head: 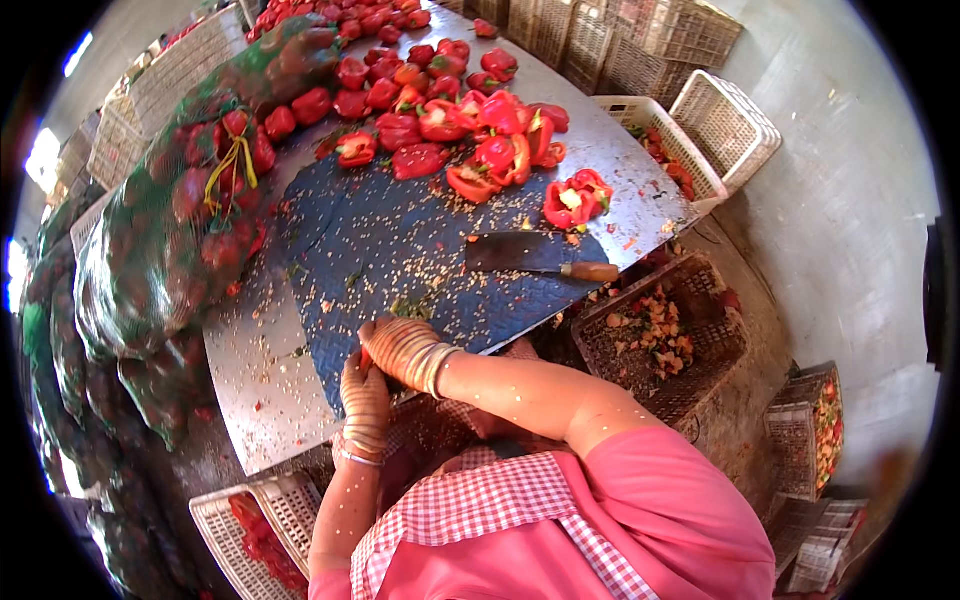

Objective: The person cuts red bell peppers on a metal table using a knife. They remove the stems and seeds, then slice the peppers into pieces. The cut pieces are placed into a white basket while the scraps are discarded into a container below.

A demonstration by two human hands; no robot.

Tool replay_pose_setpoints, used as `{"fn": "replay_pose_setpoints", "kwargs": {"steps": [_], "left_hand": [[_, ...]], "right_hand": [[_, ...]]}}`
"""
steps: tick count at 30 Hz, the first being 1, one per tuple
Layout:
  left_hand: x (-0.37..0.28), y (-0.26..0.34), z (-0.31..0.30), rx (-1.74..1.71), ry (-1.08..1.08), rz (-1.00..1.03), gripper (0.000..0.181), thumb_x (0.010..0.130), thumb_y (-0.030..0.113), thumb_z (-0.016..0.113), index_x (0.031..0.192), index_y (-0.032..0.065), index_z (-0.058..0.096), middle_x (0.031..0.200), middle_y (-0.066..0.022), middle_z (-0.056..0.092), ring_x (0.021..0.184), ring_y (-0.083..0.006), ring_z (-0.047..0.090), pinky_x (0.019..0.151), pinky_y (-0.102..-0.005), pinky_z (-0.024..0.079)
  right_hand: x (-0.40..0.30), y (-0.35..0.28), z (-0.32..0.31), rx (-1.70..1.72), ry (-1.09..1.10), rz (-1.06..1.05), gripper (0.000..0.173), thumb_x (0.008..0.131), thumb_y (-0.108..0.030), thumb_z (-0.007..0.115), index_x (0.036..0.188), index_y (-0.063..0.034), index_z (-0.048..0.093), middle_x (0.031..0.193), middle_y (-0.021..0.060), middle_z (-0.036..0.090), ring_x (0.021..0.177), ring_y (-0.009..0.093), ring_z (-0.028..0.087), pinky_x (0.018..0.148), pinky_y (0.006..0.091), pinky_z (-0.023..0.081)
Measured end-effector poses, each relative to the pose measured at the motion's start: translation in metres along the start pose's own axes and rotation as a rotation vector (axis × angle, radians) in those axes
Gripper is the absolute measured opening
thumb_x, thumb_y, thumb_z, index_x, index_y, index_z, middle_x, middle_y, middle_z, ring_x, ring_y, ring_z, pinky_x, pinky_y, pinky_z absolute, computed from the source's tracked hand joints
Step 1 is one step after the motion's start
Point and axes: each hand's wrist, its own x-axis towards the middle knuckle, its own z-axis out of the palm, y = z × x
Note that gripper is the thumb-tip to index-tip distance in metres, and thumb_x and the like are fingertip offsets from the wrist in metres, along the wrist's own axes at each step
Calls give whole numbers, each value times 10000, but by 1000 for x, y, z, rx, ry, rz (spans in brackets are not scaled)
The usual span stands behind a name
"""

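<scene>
My left hand (pixel 365 397) and my right hand (pixel 409 351) meet at the near edge of a dark blue textured mat (pixel 360 247). Both have wrinkled tan coverings. Between the fingers shows a small bit of red pepper (pixel 366 360); the hands hide the rest. Beyond them on the mat, a cleaver (pixel 510 253) lies flat, its wooden handle pointing right. Pale seeds are scattered over the mat. Cut-open red bell peppers (pixel 577 199) rest at its right far side, and a heap of red peppers (pixel 442 82) covers the table's far part.
Green mesh sacks of peppers (pixel 150 255) line the left of the metal table (pixel 255 390). At the lower left stands a white crate (pixel 217 517) holding red pieces. Below the table's right edge, a brown crate (pixel 592 367) contains pepper cores. More crates (pixel 727 127) stand beyond.
</scene>
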Motion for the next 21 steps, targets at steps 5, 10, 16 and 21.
{"fn": "replay_pose_setpoints", "kwargs": {"steps": [5,10,16,21], "left_hand": [[-10,27,-3,-121,-118,-199,393,877,168,632,1218,-5,543,1038,-80,641,922,-141,597,810,-266,494],[-56,67,4,-269,-234,-111,339,862,190,613,1146,7,589,995,-36,636,873,-131,614,760,-270,513],[-87,101,1,-264,-384,-99,313,862,166,577,1107,-25,609,1018,-68,644,912,-156,623,788,-294,518],[-127,139,12,-463,-418,-181,329,875,170,557,1130,-33,609,1007,-81,654,891,-157,636,803,-286,512]], "right_hand": [[-15,10,-19,431,-35,151,289,802,-169,618,1030,1,573,1003,192,647,949,327,640,821,406,514],[-48,6,-6,277,239,-125,354,727,-227,705,963,-22,540,883,194,636,861,363,642,741,436,509],[-87,17,-28,540,329,-174,237,825,-249,641,923,-49,564,832,198,625,809,384,629,676,441,497],[-135,16,-55,1185,236,-108,253,774,-188,698,942,-34,589,832,169,636,757,307,632,688,381,506]]}}
